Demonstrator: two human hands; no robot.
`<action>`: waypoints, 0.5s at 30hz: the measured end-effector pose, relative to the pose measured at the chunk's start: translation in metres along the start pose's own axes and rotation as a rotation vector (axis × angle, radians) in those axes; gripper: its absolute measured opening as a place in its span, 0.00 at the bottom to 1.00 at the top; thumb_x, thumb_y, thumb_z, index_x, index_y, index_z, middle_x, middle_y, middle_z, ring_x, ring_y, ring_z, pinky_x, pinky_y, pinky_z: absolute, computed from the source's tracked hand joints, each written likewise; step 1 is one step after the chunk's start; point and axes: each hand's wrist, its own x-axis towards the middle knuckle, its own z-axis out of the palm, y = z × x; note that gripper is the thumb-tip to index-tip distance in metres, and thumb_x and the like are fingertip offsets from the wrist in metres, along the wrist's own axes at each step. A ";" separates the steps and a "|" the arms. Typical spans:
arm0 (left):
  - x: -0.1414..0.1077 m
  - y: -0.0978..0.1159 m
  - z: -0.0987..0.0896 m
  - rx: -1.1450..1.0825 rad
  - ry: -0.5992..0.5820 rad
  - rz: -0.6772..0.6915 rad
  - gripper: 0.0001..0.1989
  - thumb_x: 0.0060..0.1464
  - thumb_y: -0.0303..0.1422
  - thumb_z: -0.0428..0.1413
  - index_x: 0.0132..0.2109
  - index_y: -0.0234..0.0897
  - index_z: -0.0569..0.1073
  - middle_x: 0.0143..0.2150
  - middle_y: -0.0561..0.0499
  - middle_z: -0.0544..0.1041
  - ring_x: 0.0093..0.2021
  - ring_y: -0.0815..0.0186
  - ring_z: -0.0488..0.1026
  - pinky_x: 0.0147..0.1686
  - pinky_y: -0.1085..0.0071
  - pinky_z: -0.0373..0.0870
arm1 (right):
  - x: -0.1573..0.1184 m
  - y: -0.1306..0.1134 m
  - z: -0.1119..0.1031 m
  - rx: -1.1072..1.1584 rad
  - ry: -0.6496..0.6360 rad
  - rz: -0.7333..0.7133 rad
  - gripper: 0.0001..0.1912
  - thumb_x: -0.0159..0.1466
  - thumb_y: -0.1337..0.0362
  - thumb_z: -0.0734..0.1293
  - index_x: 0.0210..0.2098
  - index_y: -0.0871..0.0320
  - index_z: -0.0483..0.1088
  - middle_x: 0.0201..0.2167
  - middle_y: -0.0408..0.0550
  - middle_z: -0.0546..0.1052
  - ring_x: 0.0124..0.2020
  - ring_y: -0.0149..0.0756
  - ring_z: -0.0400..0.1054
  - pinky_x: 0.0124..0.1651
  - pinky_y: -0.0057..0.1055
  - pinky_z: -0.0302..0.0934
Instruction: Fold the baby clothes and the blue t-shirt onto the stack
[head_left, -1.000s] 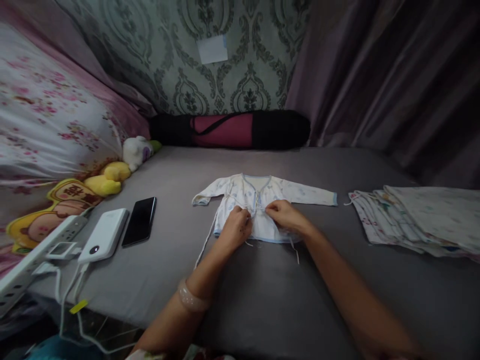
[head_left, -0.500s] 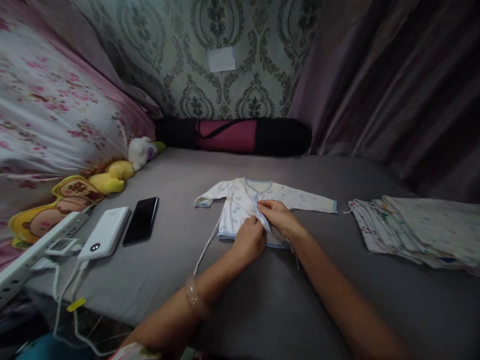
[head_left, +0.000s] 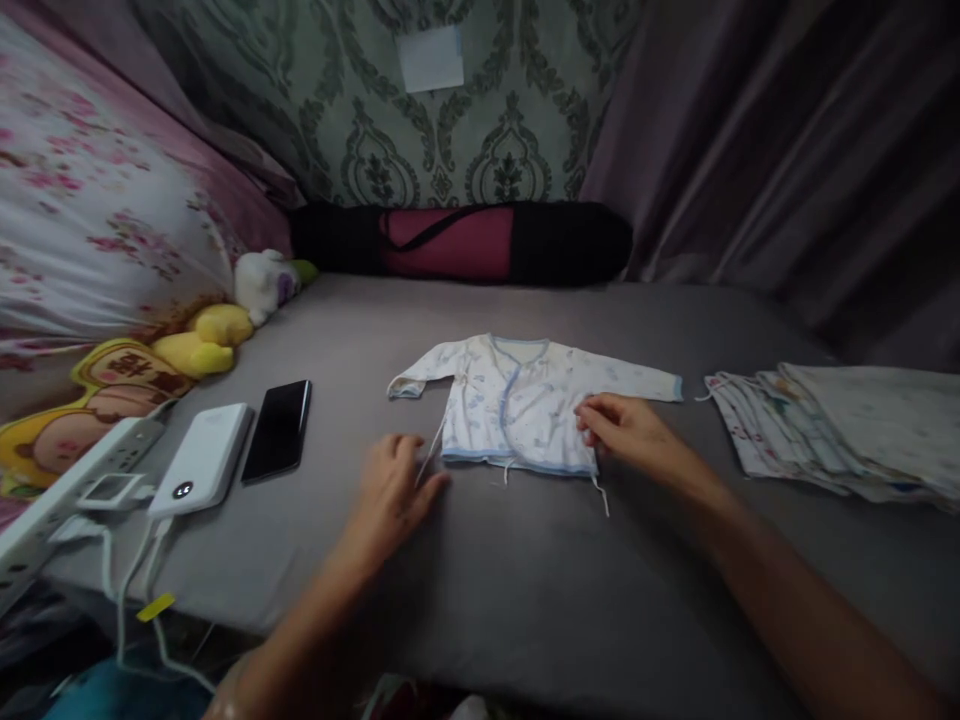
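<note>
A small white baby shirt with blue trim and a pale print lies spread on the grey sheet, its front panels overlapping and both sleeves stretched out sideways. Thin white tie strings hang from its side and hem. My right hand has its fingers pinched together at the shirt's right side edge. My left hand is slightly blurred, thumb and fingers apart, left of the hem and close to the left tie string. It holds nothing that I can see.
Folded cloths lie stacked at the right. Along the left are a black phone, a white power bank, a power strip with cables, and plush toys. A black-and-red long bag lies against the wall.
Both hands have left the middle of the shirt, the left moving left and opening, the right moving to the right side edge. The front panel now lies flat. The view has tilted slightly downward.
</note>
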 end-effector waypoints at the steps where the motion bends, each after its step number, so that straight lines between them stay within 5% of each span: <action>1: -0.002 -0.010 -0.004 0.004 -0.022 -0.054 0.17 0.56 0.45 0.52 0.46 0.38 0.69 0.44 0.45 0.70 0.45 0.57 0.69 0.47 0.59 0.68 | -0.008 0.007 -0.008 -0.075 0.022 -0.005 0.13 0.61 0.57 0.61 0.31 0.59 0.71 0.26 0.46 0.75 0.24 0.31 0.67 0.24 0.24 0.58; 5: 0.003 -0.028 -0.024 -0.015 -0.227 -0.203 0.15 0.55 0.44 0.48 0.36 0.38 0.72 0.36 0.48 0.72 0.38 0.60 0.70 0.40 0.64 0.67 | -0.044 0.031 -0.010 -0.374 0.006 0.037 0.15 0.60 0.52 0.61 0.27 0.57 0.70 0.21 0.44 0.72 0.23 0.32 0.64 0.26 0.27 0.54; 9: 0.024 -0.025 -0.042 0.006 -0.365 -0.353 0.15 0.54 0.43 0.48 0.35 0.37 0.72 0.29 0.50 0.74 0.31 0.63 0.71 0.32 0.68 0.63 | -0.073 0.034 0.008 -0.592 -0.022 0.042 0.12 0.62 0.54 0.62 0.31 0.56 0.68 0.27 0.45 0.74 0.26 0.32 0.65 0.29 0.27 0.51; 15: 0.032 -0.023 -0.033 0.078 -0.409 -0.279 0.19 0.53 0.49 0.50 0.37 0.37 0.72 0.31 0.49 0.76 0.32 0.61 0.71 0.30 0.69 0.61 | -0.077 0.026 0.007 -0.633 -0.043 0.033 0.09 0.64 0.64 0.59 0.31 0.57 0.68 0.29 0.46 0.75 0.28 0.32 0.66 0.29 0.27 0.49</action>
